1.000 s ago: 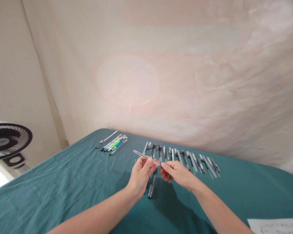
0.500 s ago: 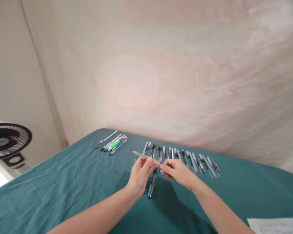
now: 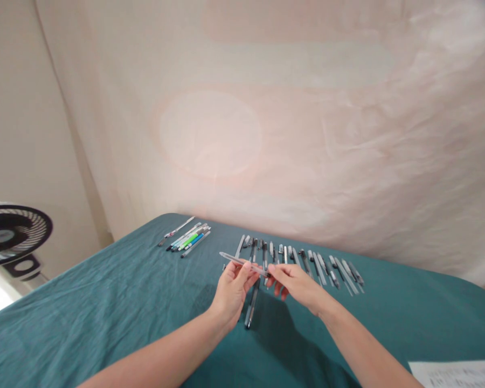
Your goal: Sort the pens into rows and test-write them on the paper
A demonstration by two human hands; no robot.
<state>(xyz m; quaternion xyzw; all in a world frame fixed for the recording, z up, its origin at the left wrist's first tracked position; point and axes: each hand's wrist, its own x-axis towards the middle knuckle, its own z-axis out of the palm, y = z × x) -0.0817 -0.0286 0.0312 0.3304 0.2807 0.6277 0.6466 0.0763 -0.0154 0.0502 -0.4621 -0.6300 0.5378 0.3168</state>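
Note:
A clear pen (image 3: 231,258) is pinched between the thumb and fingers of my left hand (image 3: 229,295), slanting down to the right above the table. My right hand (image 3: 298,286) has its thumb and finger closed at the pen's lower right end, where a small dark part shows; the fingertips partly hide it. Below my hands, a dark pen (image 3: 251,307) lies on the green cloth (image 3: 125,323). Just beyond them runs a row of clear and black pens (image 3: 319,268) with separate caps among them, partly covered by my hands.
A bunch of pens (image 3: 192,238), some bright green and blue, lies at the back left of the table. White paper with writing (image 3: 456,373) rests at the front right. A black fan (image 3: 16,234) stands beyond the left edge, and a pale curtain (image 3: 267,134) hangs behind.
My right hand has shifted slightly at the pen's end, and the dark part there now shows. My left hand holds the pen nearly still.

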